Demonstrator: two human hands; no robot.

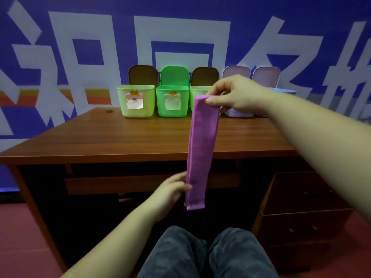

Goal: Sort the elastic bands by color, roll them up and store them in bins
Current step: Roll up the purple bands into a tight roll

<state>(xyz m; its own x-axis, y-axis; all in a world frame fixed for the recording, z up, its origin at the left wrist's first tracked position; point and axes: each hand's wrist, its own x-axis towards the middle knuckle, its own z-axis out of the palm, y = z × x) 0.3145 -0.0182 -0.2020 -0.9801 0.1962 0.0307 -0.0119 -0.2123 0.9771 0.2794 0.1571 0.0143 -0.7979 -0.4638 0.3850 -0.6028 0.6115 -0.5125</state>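
The purple elastic band (200, 149) hangs vertically at frame centre, right hand (232, 95) pinching its top, left hand (172, 189) pinching near its bottom.

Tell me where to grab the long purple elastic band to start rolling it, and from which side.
Grip the purple elastic band at its free bottom end, from the left. It hangs flat and vertical, pinched at the top by the right hand, and the left hand already holds its left edge just above that end.
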